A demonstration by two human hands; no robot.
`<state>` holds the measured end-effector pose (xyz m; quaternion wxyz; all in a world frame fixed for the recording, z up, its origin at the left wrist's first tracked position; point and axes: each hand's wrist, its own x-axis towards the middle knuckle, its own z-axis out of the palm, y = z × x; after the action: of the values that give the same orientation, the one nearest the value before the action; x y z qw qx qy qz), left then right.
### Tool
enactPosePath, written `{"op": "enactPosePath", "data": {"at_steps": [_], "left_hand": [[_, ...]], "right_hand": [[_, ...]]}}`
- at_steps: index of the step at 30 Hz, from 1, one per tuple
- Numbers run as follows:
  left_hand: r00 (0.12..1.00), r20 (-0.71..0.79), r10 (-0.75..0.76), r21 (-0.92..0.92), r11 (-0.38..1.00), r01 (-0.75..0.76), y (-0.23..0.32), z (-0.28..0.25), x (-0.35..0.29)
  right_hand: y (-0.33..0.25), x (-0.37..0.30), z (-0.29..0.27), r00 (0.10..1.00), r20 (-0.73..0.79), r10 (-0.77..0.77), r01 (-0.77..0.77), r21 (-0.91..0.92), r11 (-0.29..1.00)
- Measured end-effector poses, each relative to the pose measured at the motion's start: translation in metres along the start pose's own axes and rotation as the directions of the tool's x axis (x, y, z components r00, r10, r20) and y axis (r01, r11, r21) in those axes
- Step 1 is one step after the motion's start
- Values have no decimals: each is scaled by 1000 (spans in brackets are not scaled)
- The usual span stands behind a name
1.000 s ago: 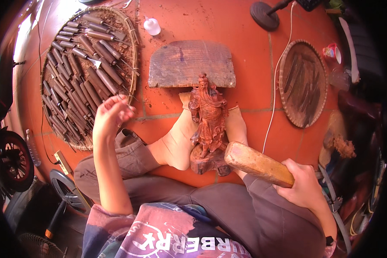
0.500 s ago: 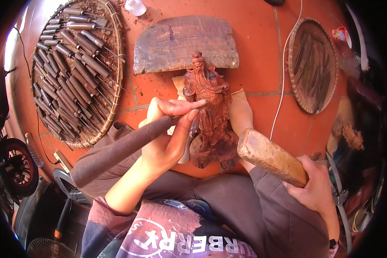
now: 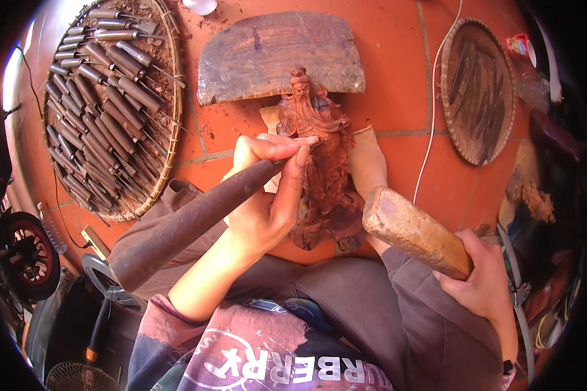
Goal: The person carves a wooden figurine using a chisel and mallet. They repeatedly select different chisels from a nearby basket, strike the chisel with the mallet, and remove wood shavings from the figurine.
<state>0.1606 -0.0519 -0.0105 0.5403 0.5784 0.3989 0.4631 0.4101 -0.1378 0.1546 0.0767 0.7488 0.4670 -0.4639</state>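
A reddish-brown carved wooden figure (image 3: 326,169) with a long beard and robes leans back with its head at the edge of a thick wooden board (image 3: 280,55). My left hand (image 3: 264,195) is closed on a carving chisel (image 3: 195,221), whose thick dark handle slants down to the left. Its tip lies at the figure's middle, by my fingertips; the cutting edge is too small to make out. In my right hand (image 3: 479,277) is a worn wooden mallet (image 3: 414,231), its block pointing up and left, apart from both chisel and figure.
A round woven tray (image 3: 176,124) full of many chisels stands at the left. Another round basket (image 3: 445,85) at the right holds thin dark tools. A white cord (image 3: 430,124) crosses the tiled floor (image 3: 398,117). My feet flank the figure. A fan (image 3: 78,376) sits lower left.
The chisel tip and my left hand have shifted slightly to the right on the figure. The mallet has hardly moved. The whole view has tilted a little.
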Motion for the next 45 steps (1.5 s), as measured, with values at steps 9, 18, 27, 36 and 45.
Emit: {"op": "enactPosePath", "data": {"at_steps": [9, 18, 27, 36, 45], "left_hand": [[999, 38, 6, -31, 1000, -5, -2, 1, -1], [1000, -5, -18, -11, 1000, 18, 0, 1, 3], [997, -72, -41, 146, 988, 52, 2, 3, 2], [997, -40, 68, 434, 900, -44, 11, 10, 4], [973, 107, 206, 687, 692, -222, 34, 5, -6]], "right_hand": [[2, -2, 1, 1000, -14, -10, 10, 24, 1000], [2, -1, 0, 1000, -4, 0, 1, 27, 1000], [2, -1, 0, 1000, -3, -6, 6, 15, 1000], [-5, 0, -8, 990, -72, -117, 108, -123, 987], [-85, -2, -70, 663, -296, -688, 563, -408, 719]]}}
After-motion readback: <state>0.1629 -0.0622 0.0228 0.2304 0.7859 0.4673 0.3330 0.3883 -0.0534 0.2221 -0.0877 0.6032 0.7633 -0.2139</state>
